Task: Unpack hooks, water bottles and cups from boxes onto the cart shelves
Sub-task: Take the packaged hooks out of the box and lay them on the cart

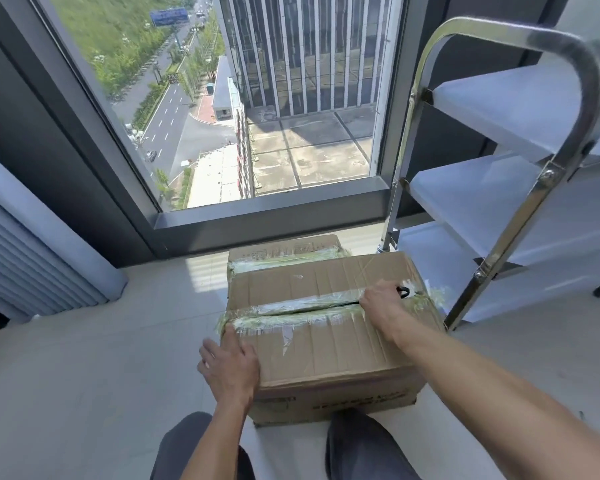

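Slitting the taped seam of the cardboard box (pixel 321 332) looks like the step in hand: the right hand (pixel 381 304) is curled round a small dark tool (pixel 404 292) set at the seam's right end, and the left hand (pixel 231 365) lies flat, fingers spread, on the near-left corner. Risks, as a judgement: the tool could skid on the glossy tape and jump toward the bracing hand, or bite too deep and mark whatever lies packed beneath; contents are hidden, so hooks, bottles or cups cannot be told. Box sits on the pale tiled floor between the person's knees, with a second box (pixel 284 249) touching its far side. Cardboard is ribbed, dented, matte brown; tape is wrinkled, clear to greenish, partly torn. Cart (pixel 520 209) stands just beside, right: polished steel tubing, smooth white shelves.
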`<move>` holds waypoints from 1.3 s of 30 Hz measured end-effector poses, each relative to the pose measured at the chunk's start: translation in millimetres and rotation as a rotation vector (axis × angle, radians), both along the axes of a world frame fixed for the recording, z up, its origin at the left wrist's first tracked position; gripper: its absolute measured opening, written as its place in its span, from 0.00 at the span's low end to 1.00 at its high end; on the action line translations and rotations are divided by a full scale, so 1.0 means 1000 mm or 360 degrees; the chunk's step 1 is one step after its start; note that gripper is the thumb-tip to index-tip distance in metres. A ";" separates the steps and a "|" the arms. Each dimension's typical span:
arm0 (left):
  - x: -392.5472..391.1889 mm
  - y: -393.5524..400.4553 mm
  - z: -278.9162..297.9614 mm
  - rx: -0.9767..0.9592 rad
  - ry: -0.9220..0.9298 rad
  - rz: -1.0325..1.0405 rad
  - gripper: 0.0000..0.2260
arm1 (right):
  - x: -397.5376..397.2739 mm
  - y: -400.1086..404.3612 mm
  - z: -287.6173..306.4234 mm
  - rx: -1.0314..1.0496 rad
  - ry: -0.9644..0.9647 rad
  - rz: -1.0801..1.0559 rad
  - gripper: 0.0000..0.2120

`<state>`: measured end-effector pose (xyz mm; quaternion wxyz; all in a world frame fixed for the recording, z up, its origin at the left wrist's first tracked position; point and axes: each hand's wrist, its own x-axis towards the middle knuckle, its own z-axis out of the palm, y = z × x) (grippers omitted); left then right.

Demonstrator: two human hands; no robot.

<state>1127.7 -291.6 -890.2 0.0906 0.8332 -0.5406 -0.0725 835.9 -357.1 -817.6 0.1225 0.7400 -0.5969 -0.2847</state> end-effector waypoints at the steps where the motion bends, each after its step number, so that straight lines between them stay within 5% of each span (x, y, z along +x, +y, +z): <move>1: 0.000 -0.004 0.003 0.0021 -0.0184 -0.0105 0.22 | 0.004 0.000 0.001 -0.0014 -0.0009 -0.0061 0.14; 4: -0.009 -0.023 0.015 -0.0011 -0.0413 -0.0552 0.21 | 0.003 -0.005 0.011 -0.0063 -0.0097 -0.0118 0.15; 7: -0.050 -0.042 0.029 -0.0009 -0.0226 -0.0842 0.16 | -0.005 -0.005 0.021 -0.0069 -0.0186 -0.0082 0.15; 13: -0.117 -0.055 0.042 0.0243 0.0063 -0.0802 0.20 | -0.025 0.005 0.008 -0.0007 -0.0360 0.0020 0.13; 22: -0.100 -0.070 0.046 0.0353 -0.0057 -0.1055 0.19 | -0.002 0.010 -0.010 0.0096 -0.0850 -0.0830 0.17; 33: -0.090 -0.064 0.041 0.0079 -0.0183 -0.0960 0.20 | -0.014 -0.004 0.020 0.0230 -0.0233 -0.0222 0.15; 39: -0.093 -0.065 0.043 -0.0054 -0.0198 -0.0976 0.21 | -0.080 0.010 0.039 0.0166 0.0188 -0.0413 0.16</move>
